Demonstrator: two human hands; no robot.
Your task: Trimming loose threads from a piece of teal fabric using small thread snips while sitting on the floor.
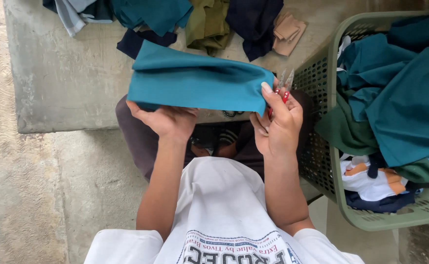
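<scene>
one teal cloth (195, 83) is stretched across the centre of the frame, held between two hands. the left hand (168, 120) is below the cloth's lower left edge, its grip clenched on that edge from underneath. the right hand (278, 124) pinches the cloth's lower right corner with the thumb on top; the same grip also holds one pair of small red-handled snips (284, 90), blades pointing up just beside the corner. along the top of the frame, on the concrete table (67, 83), lie about six loose fabric pieces (209, 22). one green plastic basket (322, 161) at the right is heaped with more cloth.
</scene>
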